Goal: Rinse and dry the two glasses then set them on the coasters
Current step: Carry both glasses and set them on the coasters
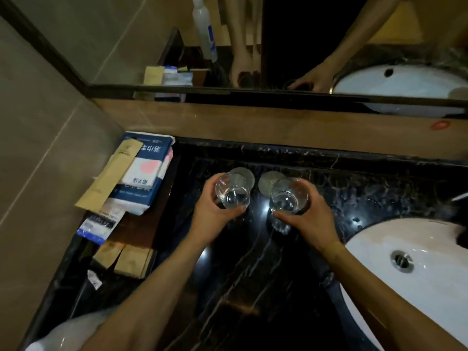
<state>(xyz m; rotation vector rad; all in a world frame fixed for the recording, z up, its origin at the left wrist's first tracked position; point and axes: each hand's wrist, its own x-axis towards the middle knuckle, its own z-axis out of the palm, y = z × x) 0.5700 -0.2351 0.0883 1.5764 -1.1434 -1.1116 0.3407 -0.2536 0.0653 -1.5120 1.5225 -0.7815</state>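
Two clear glasses stand upright over the black marble counter (253, 262), each held by one of my hands. My left hand (211, 214) wraps the left glass (233, 190), which overlaps the near edge of the left round grey coaster (244, 173). My right hand (307, 216) grips the right glass (288, 196), which covers the near right part of the right coaster (269, 181). Whether the glasses touch the coasters or hover above them cannot be told. Both coasters lie side by side near the back of the counter.
A white sink basin (379, 252) with a metal drain (401, 260) lies at the right. Blue tissue packs (144, 173), tan paper sachets (111, 177) and small packets crowd the counter's left end. A mirror (278, 46) runs along the back wall above a wooden ledge.
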